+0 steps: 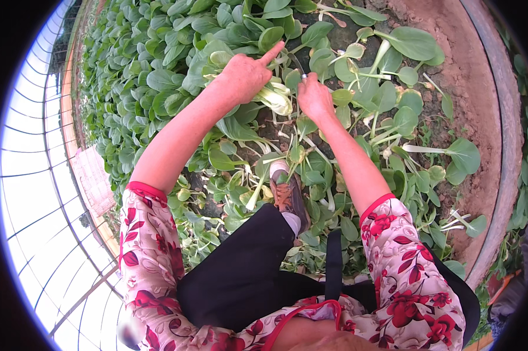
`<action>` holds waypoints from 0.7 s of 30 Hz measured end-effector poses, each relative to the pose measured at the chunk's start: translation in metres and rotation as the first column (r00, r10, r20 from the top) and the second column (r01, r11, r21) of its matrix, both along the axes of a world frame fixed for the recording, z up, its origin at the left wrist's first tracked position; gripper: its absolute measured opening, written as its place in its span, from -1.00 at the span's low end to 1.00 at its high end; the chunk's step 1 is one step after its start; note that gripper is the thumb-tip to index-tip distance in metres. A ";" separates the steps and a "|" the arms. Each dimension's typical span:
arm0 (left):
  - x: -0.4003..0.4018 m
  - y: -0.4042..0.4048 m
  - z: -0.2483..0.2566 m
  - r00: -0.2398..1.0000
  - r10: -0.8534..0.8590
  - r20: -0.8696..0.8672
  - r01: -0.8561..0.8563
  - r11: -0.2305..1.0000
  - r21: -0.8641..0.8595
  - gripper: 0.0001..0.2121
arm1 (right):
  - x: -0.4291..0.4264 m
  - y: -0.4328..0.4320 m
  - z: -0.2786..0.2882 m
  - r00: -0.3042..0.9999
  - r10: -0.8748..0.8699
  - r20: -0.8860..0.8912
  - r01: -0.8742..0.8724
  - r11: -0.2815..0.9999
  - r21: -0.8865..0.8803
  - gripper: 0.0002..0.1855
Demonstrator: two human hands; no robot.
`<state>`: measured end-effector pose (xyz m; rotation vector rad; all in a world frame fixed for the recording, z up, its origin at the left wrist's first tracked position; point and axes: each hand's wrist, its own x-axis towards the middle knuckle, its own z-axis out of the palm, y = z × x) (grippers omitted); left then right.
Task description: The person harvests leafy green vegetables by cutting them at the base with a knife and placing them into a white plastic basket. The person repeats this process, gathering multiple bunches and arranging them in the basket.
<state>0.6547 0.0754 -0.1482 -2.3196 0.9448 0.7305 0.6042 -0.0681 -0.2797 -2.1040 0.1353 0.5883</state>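
My left hand [248,77] is closed on a head of leafy greens, its index finger stretched out toward the standing plants. The pale stem base [276,98] of that head sticks out below the palm, and its leaves lie to the left. Just to the right, my right hand [314,94] grips a small curved blade, likely a sickle [300,68], whose handle is hidden in the fist. The blade points up and left among the leaves near my left fingertip. Uncut leafy greens [158,79] stand densely to the left and ahead.
Loose leaves and cut stems [382,109] litter the soil to the right. A shoe [286,193] stands among leaves below my hands. A curved grey edging [505,131] borders bare soil at the right. A pink woven sack [93,180] lies at the far left, beside a greenhouse frame.
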 end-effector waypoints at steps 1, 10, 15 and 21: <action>0.011 -0.003 -0.003 0.998 0.047 0.029 -0.048 0.999 0.009 -0.82 | 0.002 0.002 0.000 1.000 -0.005 0.017 0.005 0.999 0.033 -0.68; 0.031 0.024 -0.010 0.952 0.303 -0.048 -0.279 0.920 0.275 -0.40 | 0.033 0.020 -0.013 0.995 0.021 0.096 -0.028 0.997 0.073 -0.69; 0.012 0.045 -0.022 0.975 0.214 0.066 -0.223 0.954 0.199 -0.52 | 0.044 0.024 -0.022 0.994 0.091 0.068 -0.096 0.993 0.072 -0.66; -0.003 0.061 -0.037 0.974 0.103 0.203 -0.118 0.991 0.061 -0.61 | 0.063 0.028 -0.028 0.982 0.189 0.014 -0.189 0.981 0.034 -0.63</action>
